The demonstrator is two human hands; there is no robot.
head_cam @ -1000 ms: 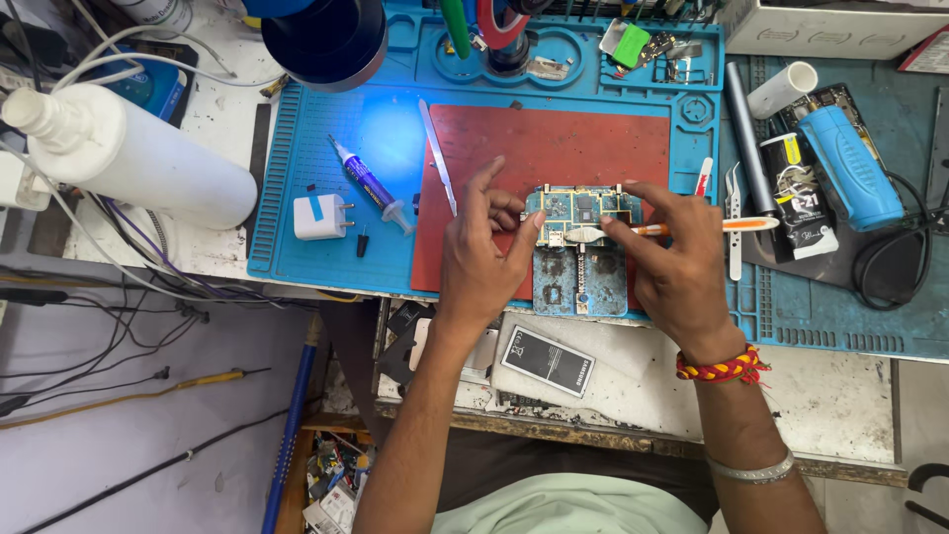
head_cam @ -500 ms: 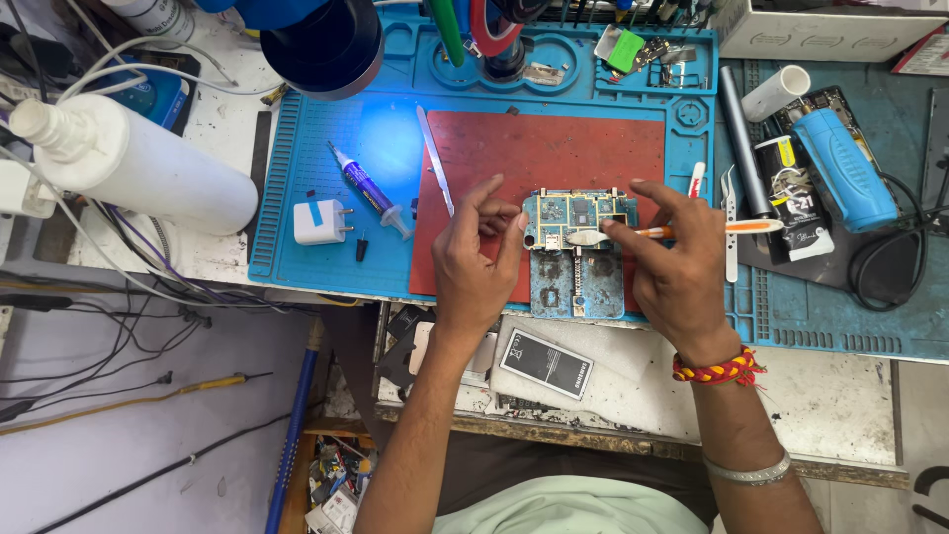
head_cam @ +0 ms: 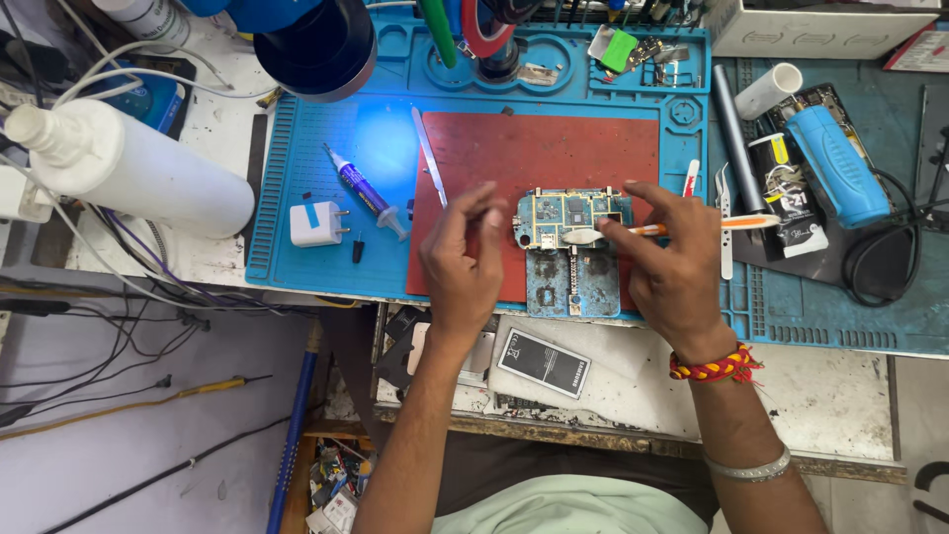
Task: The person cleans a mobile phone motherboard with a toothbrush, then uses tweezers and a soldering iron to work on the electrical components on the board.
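A small circuit board [head_cam: 571, 215] lies on a metal holder [head_cam: 571, 282] over the red mat [head_cam: 539, 158]. My right hand [head_cam: 672, 272] grips an orange-and-white brush [head_cam: 712, 225] whose head rests on the board's lower edge. My left hand [head_cam: 463, 262] hovers just left of the board, thumb and forefinger pinched together, holding nothing that I can see.
A blue work mat [head_cam: 297, 173] carries a white plug adapter [head_cam: 316, 224], a purple syringe tube [head_cam: 361, 190], tweezers [head_cam: 429, 158] and a lit blue spot. A white bottle [head_cam: 129, 168] lies at left. A blue tool [head_cam: 835, 163] and cables sit at right. A flat battery [head_cam: 544, 362] lies near the bench edge.
My left hand has drawn back from the board to its left side. The right hand and brush stay on the board.
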